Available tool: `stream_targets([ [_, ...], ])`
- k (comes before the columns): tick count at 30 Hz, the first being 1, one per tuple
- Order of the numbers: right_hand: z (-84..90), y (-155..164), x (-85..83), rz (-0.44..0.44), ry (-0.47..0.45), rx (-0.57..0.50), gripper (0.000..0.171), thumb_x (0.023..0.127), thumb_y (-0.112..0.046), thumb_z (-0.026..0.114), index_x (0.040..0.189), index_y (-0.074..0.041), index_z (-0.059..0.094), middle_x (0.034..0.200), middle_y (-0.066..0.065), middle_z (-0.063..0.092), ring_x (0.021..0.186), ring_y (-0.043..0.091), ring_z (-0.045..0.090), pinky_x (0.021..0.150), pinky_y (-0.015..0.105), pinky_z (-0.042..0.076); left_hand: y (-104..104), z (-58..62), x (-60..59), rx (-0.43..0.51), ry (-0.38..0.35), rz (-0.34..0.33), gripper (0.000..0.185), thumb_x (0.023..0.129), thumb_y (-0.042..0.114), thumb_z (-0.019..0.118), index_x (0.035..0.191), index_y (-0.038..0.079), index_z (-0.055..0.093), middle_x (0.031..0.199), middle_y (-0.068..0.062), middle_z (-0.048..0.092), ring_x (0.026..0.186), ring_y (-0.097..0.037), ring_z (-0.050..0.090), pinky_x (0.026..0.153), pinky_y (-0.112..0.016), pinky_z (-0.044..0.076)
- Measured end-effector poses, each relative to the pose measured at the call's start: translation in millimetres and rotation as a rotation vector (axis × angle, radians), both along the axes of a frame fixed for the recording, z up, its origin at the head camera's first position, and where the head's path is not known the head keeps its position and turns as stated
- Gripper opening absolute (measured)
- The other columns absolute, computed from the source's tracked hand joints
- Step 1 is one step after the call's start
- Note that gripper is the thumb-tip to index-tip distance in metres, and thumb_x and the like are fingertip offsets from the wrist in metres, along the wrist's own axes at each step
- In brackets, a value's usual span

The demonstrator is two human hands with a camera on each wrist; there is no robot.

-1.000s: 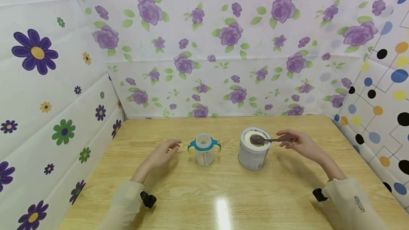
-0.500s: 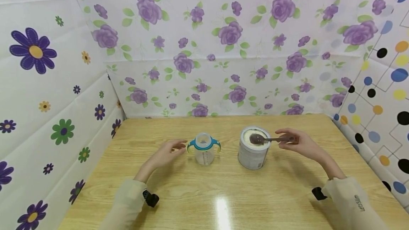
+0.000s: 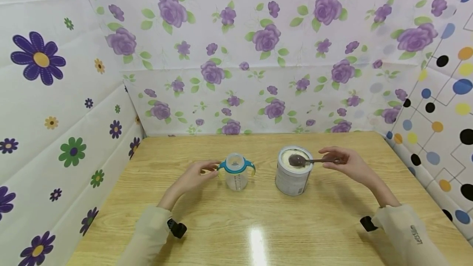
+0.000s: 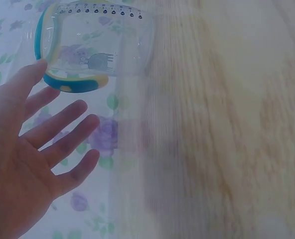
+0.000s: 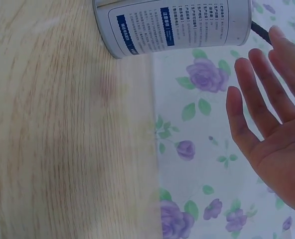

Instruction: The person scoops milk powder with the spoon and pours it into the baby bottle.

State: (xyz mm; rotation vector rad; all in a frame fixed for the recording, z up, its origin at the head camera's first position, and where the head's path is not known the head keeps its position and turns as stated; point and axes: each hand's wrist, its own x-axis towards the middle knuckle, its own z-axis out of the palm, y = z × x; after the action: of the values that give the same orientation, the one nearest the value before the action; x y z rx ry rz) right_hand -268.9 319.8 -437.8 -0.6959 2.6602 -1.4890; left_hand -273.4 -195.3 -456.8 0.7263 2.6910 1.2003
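Bottle [image 3: 236, 172] stands upright on table [image 3: 258, 225], left of centre, w/ teal handles and no cap. Left hand [image 3: 192, 177] is just beside it on its left side, fingers straight and spread, holding nothing. Fingertips reach the near handle; left wrist view has index finger [image 4: 23, 82] at the teal ring, but can't tell whether it really touches. Same view shows bottle only in part, top cut off by frame edge, and table is blurred.

Can [image 3: 293, 171] stands right of bottle, apart from it, lid off, pale powder inside. Spoon [image 3: 301, 161] lies over the can's mouth, bowl above the powder, handle running right into right hand [image 3: 345, 163]. Right hand pinches spoon handle btw thumb and fingers, hovering just right of can's rim, off the table. Whether spoon bowl rests on powder or hangs over it: can't tell.

Right wrist view shows can's side w/ blue label text too small to read, can top cut off. Only a dark bit of the spoon handle shows there by the fingers [image 5: 257, 94]; the pinch itself is out of frame. Sleeves and wrist straps show at bottom of head view.
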Motion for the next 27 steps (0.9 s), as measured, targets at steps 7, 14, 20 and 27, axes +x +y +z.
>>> stream_targets([
  [7, 4.1, -4.7, 2.3, -0.012, 0.022, -0.031, 0.038, 0.093, -0.018, 0.065, 0.128, -0.004, 0.059, 0.104, -0.011, 0.069, 0.089, 0.011, 0.068, 0.075, 0.025, 0.058, 4.4, -1.5, -3.2, 0.035, -0.006, 0.006, 0.046, 0.097, 0.038, 0.058, 0.138, 0.019, 0.054, 0.123, -0.005, 0.067, 0.113, -0.024, 0.062, 0.098, -0.051, 0.049],
  [14, 8.2, -10.3, 2.3, 0.005, 0.087, -0.076, 0.028, 0.096, -0.012, 0.061, 0.122, -0.004, 0.064, 0.108, -0.014, 0.068, 0.09, 0.008, 0.068, 0.077, 0.021, 0.057, 7.7, 3.6, -1.8, 0.108, -0.044, -0.02, 0.047, 0.096, 0.034, 0.061, 0.136, 0.012, 0.056, 0.127, -0.012, 0.064, 0.116, -0.028, 0.061, 0.098, -0.042, 0.052],
  [20, 10.8, -14.2, 1.7, -0.01, 0.12, -0.103, 0.028, 0.101, -0.014, 0.051, 0.123, 0.0, 0.061, 0.105, -0.006, 0.071, 0.087, 0.009, 0.068, 0.075, 0.025, 0.058, 11.4, 4.7, -1.6, 0.114, -0.031, -0.033, 0.046, 0.095, 0.036, 0.061, 0.134, 0.013, 0.057, 0.127, -0.01, 0.064, 0.113, -0.025, 0.063, 0.094, -0.036, 0.055],
  [27, 10.9, -20.7, 1.2, -0.038, 0.165, -0.105, 0.029, 0.104, -0.013, 0.044, 0.123, 0.0, 0.061, 0.1, -0.012, 0.071, 0.083, 0.01, 0.067, 0.072, 0.026, 0.058, 16.4, 5.1, -1.7, 0.113, -0.003, -0.019, 0.042, 0.095, 0.034, 0.061, 0.131, 0.013, 0.06, 0.122, -0.007, 0.067, 0.109, -0.024, 0.063, 0.092, -0.036, 0.055],
])
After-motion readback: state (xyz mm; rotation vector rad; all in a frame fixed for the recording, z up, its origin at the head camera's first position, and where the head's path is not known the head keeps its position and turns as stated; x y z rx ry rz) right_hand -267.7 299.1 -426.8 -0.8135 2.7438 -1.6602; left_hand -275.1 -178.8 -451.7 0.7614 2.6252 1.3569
